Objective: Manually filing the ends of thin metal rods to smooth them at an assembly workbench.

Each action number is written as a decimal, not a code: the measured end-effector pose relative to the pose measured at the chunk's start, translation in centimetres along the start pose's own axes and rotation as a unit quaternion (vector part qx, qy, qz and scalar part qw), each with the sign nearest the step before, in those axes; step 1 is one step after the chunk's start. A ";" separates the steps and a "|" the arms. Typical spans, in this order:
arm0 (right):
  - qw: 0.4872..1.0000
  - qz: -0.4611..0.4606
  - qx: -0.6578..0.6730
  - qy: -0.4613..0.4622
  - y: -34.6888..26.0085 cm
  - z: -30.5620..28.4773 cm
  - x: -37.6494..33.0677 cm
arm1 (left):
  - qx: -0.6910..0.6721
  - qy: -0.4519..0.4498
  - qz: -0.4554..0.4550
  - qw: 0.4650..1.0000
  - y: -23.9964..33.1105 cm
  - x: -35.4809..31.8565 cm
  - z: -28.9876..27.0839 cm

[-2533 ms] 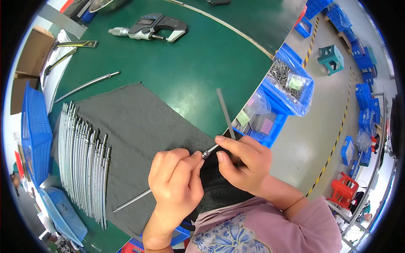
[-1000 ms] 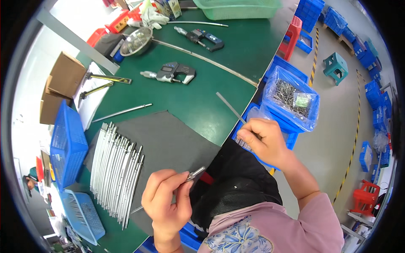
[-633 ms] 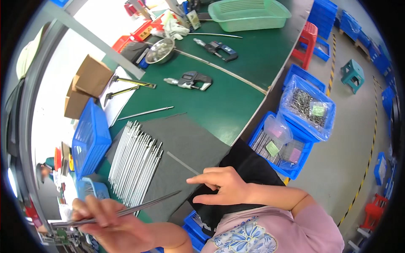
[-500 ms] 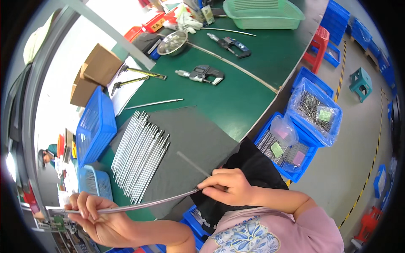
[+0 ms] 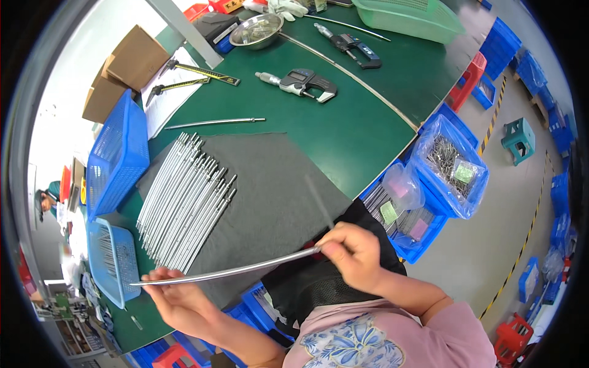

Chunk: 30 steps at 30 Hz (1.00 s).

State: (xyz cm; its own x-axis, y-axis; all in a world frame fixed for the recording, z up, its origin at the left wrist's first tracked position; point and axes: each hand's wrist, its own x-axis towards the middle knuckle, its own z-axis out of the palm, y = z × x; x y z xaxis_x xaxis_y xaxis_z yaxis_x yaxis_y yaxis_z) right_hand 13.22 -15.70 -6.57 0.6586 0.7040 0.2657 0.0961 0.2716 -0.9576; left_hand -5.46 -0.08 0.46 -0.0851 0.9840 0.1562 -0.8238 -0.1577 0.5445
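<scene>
Your right hand [image 5: 359, 254], clear of the long, slender silver metal rod [image 5: 245, 268] a moment ago, now pinches its right end, placing the rod under two-handed support. Thumb and fingers are closed; a thin grey strip [image 5: 319, 199] projects from this hand towards 11 o'clock. From this grip the rod runs towards 9 o'clock, crossing your half-curled left hand [image 5: 184, 303]; whether that clamps it cannot be determined.

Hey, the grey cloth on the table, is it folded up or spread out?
Spread out: the cloth lies open as one broad sheet on the table, with rods lined up at its left side.
</scene>
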 end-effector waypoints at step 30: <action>0.967 0.026 -0.254 -0.005 -1.7 -4.1 -1.0 | 0.556 -0.533 0.070 0.634 -10.9 -5.4 3.1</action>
State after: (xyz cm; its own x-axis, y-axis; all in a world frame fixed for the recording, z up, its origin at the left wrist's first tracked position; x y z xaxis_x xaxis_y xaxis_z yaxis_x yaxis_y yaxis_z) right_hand 15.48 -19.59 -5.69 0.6661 0.7144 0.2144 0.4191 -0.1207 -0.8999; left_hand 5.70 -3.93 -3.78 0.8008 0.4332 0.4135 0.1048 -0.7812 0.6154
